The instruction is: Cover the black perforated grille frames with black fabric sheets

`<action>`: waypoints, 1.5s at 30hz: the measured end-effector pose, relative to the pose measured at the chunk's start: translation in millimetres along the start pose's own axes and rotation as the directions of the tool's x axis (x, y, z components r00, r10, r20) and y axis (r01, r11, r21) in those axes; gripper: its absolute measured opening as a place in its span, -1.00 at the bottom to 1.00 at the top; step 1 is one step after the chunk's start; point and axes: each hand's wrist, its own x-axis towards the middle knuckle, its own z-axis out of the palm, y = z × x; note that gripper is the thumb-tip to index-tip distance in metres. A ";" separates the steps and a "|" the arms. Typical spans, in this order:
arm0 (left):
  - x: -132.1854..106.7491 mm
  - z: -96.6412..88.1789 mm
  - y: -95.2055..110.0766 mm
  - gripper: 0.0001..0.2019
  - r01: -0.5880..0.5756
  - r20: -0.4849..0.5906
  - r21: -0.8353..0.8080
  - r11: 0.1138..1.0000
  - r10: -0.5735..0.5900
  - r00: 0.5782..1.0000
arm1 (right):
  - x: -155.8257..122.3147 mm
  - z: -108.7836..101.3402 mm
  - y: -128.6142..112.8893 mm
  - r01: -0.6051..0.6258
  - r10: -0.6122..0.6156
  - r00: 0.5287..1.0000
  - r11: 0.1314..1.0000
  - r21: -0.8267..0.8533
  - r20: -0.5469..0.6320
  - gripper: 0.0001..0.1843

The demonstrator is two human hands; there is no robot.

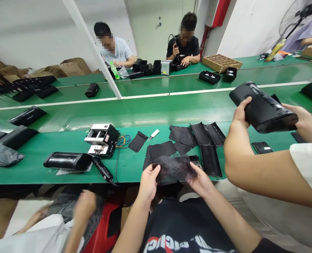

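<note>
My left hand (148,181) and my right hand (200,180) hold one thin black mesh sheet (174,169) between them, just over the near edge of the green table (66,147). The left thumb lies on the sheet's left edge and the right fingers grip its right end. Beyond the sheet lie several black fabric pieces (161,149) and black ribbed panels (210,160).
A co-worker at my right holds a black speaker housing (263,110) in both hands. A white and black device (101,138) with wires, a black cylinder (67,161) and a phone (261,147) lie on the table. Two people sit at the far bench.
</note>
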 end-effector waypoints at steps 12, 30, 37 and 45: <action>63.7 -11.3 -60.1 -0.82 -0.040 0.003 0.518 0.855 0.045 0.999 | 37.2 -69.0 -12.1 0.090 -0.340 0.934 0.529 -0.844 -0.113 -0.76; 85.9 -6.2 -72.9 -0.84 -0.001 -0.016 0.993 0.121 0.141 0.990 | 59.0 -73.7 -33.0 -0.318 -0.348 0.923 -0.450 -0.835 -0.164 -0.75; 3.4 -119.2 48.3 -0.73 -0.219 0.071 0.927 0.305 0.431 0.900 | 62.6 -68.4 -32.0 -0.406 -0.345 0.903 -0.482 -0.776 -0.258 -0.69; 48.2 -194.7 123.7 -0.63 -0.500 0.019 0.722 0.478 0.709 0.704 | 70.2 -68.5 -31.1 -0.404 -0.304 0.901 -0.330 -0.853 -0.309 -0.68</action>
